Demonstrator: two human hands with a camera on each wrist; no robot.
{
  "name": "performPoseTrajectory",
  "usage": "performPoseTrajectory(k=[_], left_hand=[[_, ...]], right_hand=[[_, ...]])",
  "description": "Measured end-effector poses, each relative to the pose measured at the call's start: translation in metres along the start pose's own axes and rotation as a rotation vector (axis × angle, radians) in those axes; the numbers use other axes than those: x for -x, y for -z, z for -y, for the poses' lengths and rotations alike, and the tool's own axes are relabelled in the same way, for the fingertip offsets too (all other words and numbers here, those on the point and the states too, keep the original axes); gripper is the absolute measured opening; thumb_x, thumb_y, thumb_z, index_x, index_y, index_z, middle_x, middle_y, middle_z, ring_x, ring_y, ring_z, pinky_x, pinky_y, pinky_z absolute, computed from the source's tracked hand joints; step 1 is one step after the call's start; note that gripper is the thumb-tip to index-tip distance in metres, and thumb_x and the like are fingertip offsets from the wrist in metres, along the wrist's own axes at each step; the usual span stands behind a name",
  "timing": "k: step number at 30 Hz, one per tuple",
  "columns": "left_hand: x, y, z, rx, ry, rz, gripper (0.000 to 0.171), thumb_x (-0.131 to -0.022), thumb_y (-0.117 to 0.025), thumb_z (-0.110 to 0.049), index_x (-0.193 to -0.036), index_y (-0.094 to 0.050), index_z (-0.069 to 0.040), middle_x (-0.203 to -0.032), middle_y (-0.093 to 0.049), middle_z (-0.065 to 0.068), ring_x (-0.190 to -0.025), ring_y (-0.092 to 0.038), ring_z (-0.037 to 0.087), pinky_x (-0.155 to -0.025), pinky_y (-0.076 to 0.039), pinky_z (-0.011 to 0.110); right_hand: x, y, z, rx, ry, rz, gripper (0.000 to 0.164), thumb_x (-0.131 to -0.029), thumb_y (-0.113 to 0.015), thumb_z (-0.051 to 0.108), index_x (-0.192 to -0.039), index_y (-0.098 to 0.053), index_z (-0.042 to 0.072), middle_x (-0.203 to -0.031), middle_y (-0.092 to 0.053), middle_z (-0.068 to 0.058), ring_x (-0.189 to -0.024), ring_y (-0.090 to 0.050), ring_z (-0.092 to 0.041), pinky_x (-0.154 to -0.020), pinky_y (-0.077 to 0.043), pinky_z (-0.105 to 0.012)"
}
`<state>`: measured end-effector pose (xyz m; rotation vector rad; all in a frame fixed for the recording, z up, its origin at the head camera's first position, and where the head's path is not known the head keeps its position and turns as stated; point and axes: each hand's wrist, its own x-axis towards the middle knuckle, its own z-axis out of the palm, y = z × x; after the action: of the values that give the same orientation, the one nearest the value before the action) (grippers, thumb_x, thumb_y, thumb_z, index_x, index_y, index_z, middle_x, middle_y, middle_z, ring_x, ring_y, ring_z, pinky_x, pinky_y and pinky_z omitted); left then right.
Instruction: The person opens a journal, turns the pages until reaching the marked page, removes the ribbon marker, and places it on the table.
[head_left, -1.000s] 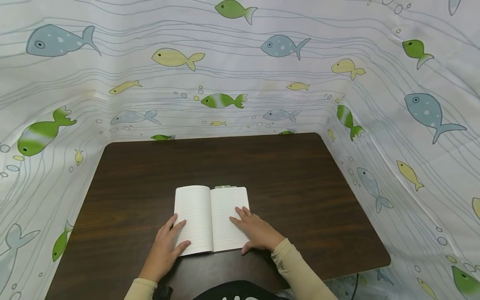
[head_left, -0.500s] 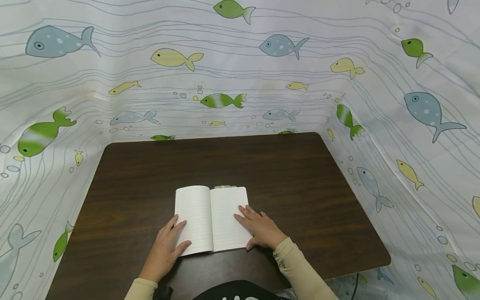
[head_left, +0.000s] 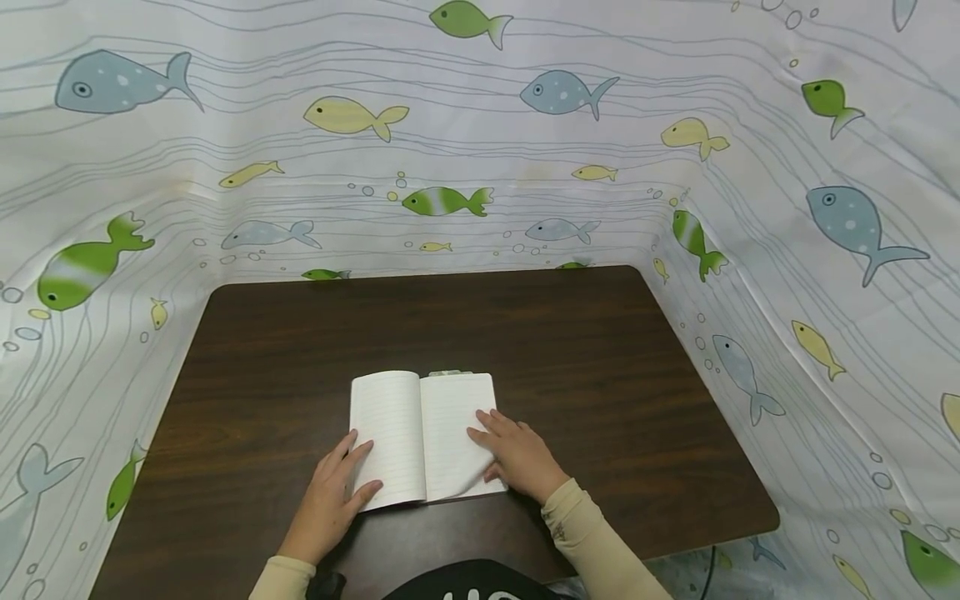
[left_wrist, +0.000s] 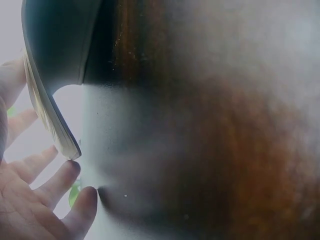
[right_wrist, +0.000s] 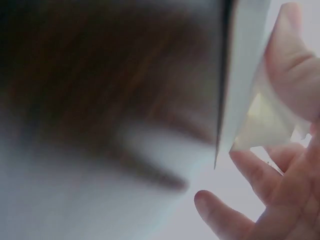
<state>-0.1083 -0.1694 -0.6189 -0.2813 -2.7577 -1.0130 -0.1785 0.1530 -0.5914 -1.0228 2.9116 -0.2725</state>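
A notebook point(head_left: 387, 433) with lined pages lies open on the dark brown table point(head_left: 420, 325). My left hand point(head_left: 324, 500) rests along its left edge, fingers spread and relaxed, thumb near the lower corner. In the left wrist view, the fingertips touch the notebook's edge point(left_wrist: 59, 132). My right hand point(head_left: 528, 462) is at the right page point(head_left: 453, 425), fingers lying on top and thumb underneath at the lower corner. That corner curls up off the sheets below. The right wrist view shows the bent page point(right_wrist: 265, 122) between thumb and fingers.
A white fabric with printed fish point(head_left: 442, 202) surrounds the table on the sides in view. Something pale green point(head_left: 448, 372) peeks out behind the notebook's top edge. A black item with white marks point(head_left: 472, 579) is at the bottom edge, near the body.
My right hand slid slightly right across the page, then its thumb moved under the lower right corner, lifting and curling it. The left hand has stayed still.
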Motion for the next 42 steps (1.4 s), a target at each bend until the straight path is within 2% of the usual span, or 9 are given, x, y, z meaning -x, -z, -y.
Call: performPoseTrajectory(k=[4,8,13,19,24,28,34,38,42], left_hand=[[0.001,-0.001,0.001,0.002,0.002,-0.001,0.06,-0.086,-0.072,-0.038,-0.138,-0.052,-0.014,-0.15,-0.039,0.015,-0.131,-0.038,0.039,-0.095,-0.04,0.061],[0.002,-0.001,0.002,0.006,-0.015,-0.008,0.059,-0.086,-0.072,-0.036,-0.138,-0.052,-0.014,-0.15,-0.039,0.014,-0.131,-0.039,0.038,-0.095,-0.04,0.059],[0.002,-0.001,0.002,0.008,-0.024,-0.007,0.059,-0.086,-0.072,-0.035,-0.137,-0.053,-0.014,-0.15,-0.04,0.014,-0.132,-0.039,0.038,-0.097,-0.038,0.058],[0.001,0.0,0.002,0.013,-0.022,0.0,0.058,-0.086,-0.073,-0.035,-0.136,-0.054,-0.013,-0.149,-0.04,0.013,-0.132,-0.039,0.037,-0.098,-0.038,0.058],[-0.001,0.0,0.002,0.017,-0.01,0.006,0.059,-0.086,-0.072,-0.037,-0.137,-0.054,-0.014,-0.149,-0.04,0.012,-0.131,-0.04,0.037,-0.098,-0.037,0.06],[-0.001,0.001,0.002,0.015,-0.002,0.009,0.059,-0.085,-0.073,-0.037,-0.137,-0.053,-0.015,-0.149,-0.04,0.012,-0.131,-0.04,0.038,-0.098,-0.036,0.06],[-0.002,0.001,0.001,-0.005,0.011,0.028,0.06,-0.086,-0.072,-0.036,-0.138,-0.052,-0.014,-0.15,-0.039,0.013,-0.131,-0.04,0.039,-0.097,-0.038,0.062],[-0.002,0.001,0.001,-0.002,0.02,0.046,0.061,-0.085,-0.075,-0.021,-0.138,-0.05,-0.007,-0.152,-0.036,0.013,-0.132,-0.038,0.039,-0.097,-0.038,0.061],[-0.002,0.003,0.0,0.062,0.053,0.048,0.061,-0.081,-0.075,-0.007,-0.136,-0.051,-0.002,-0.152,-0.034,0.018,-0.134,-0.034,0.042,-0.099,-0.035,0.062]], right_hand=[[-0.003,-0.003,0.004,0.043,-0.003,-0.071,0.07,-0.076,-0.078,0.041,-0.137,-0.055,0.017,-0.146,-0.048,-0.006,-0.136,-0.044,-0.025,-0.097,-0.048,-0.048],[-0.008,-0.004,0.009,0.043,-0.043,-0.127,0.076,-0.08,-0.079,0.037,-0.143,-0.045,0.011,-0.149,-0.042,-0.01,-0.135,-0.043,-0.025,-0.096,-0.049,-0.043],[-0.013,-0.001,0.015,-0.072,-0.097,-0.19,0.101,-0.077,-0.081,0.038,-0.153,-0.022,0.008,-0.158,-0.02,-0.016,-0.132,-0.046,-0.029,-0.097,-0.048,-0.043],[-0.016,-0.001,0.018,-0.263,-0.11,-0.234,0.118,-0.073,-0.083,0.038,-0.155,-0.004,0.005,-0.16,-0.004,-0.022,-0.141,-0.032,-0.033,-0.105,-0.041,-0.045],[-0.016,0.001,0.021,-0.408,-0.116,-0.141,0.111,-0.079,-0.076,0.042,-0.155,-0.003,0.008,-0.161,-0.009,-0.016,-0.144,-0.026,-0.03,-0.112,-0.032,-0.042],[-0.017,0.003,0.03,-0.486,-0.056,-0.044,0.095,-0.088,-0.065,0.047,-0.156,-0.008,0.012,-0.161,-0.016,-0.007,-0.145,-0.025,-0.027,-0.114,-0.028,-0.047],[-0.02,0.003,0.05,-0.416,0.137,0.018,0.077,-0.094,-0.055,0.048,-0.155,-0.018,0.018,-0.161,-0.021,-0.001,-0.145,-0.027,-0.018,-0.113,-0.027,-0.053],[-0.023,-0.002,0.06,-0.262,0.231,0.018,0.065,-0.097,-0.05,0.047,-0.153,-0.026,0.024,-0.159,-0.025,0.0,-0.144,-0.028,-0.011,-0.11,-0.032,-0.056],[-0.025,-0.007,0.067,-0.13,0.276,-0.002,0.057,-0.098,-0.05,0.046,-0.15,-0.034,0.03,-0.159,-0.025,-0.003,-0.141,-0.035,-0.015,-0.105,-0.036,-0.059]])
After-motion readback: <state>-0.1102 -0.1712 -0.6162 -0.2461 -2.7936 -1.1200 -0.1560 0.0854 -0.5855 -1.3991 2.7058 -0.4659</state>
